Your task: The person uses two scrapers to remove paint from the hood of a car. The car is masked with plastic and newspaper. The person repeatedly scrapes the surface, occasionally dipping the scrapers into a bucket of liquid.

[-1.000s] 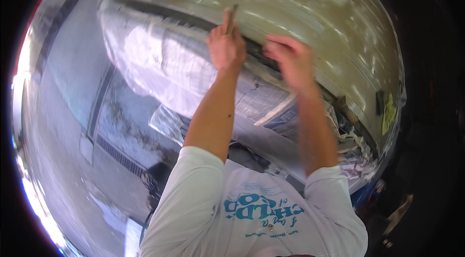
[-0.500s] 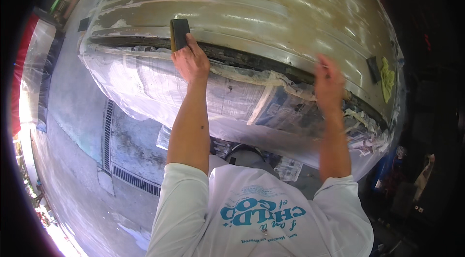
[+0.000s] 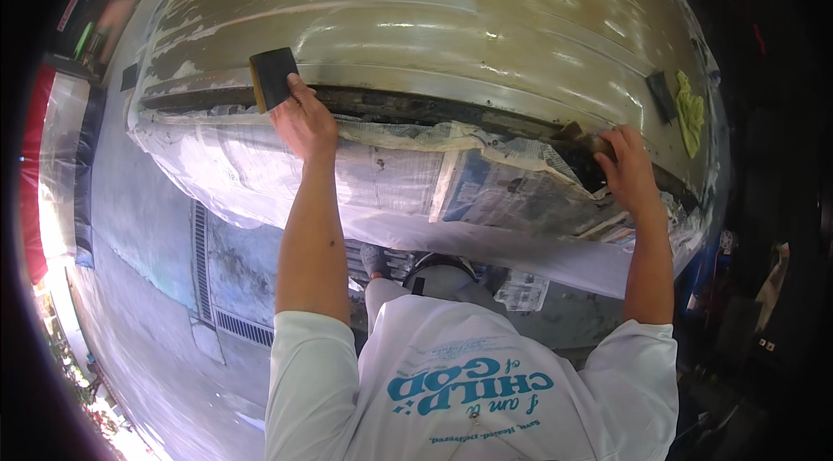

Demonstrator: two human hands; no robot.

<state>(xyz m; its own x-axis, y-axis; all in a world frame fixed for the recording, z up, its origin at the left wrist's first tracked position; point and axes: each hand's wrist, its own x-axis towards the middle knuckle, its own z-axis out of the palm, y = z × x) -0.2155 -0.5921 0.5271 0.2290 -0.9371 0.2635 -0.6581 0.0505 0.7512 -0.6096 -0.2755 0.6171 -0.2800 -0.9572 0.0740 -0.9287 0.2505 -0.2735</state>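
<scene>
A dark, flat sanding block (image 3: 273,75) with a yellowish-brown edge is held by my left hand (image 3: 305,124), thumb on its face. It is tilted over the front edge of a large ribbed tan and grey metal panel (image 3: 382,40), which looks like vehicle bodywork. Farther right, my right hand (image 3: 632,173) reaches to the dark gap along that edge. Its curled fingers and thumb meet around a small brownish thing (image 3: 599,144) too unclear to name. Just left of it, a brown folded piece (image 3: 568,131) sits in the gap.
Newspaper (image 3: 390,170) and clear plastic sheeting (image 3: 495,244) cover the area below the panel's edge. A second dark block (image 3: 661,96) and a yellow-green cloth (image 3: 690,114) lie on the panel's right side. A drain grate (image 3: 245,327) runs across the concrete floor (image 3: 147,227).
My left hand has moved left with the sanding block, which now shows more of its dark face. From above the panel edge, my right hand has moved right and down to the gap.
</scene>
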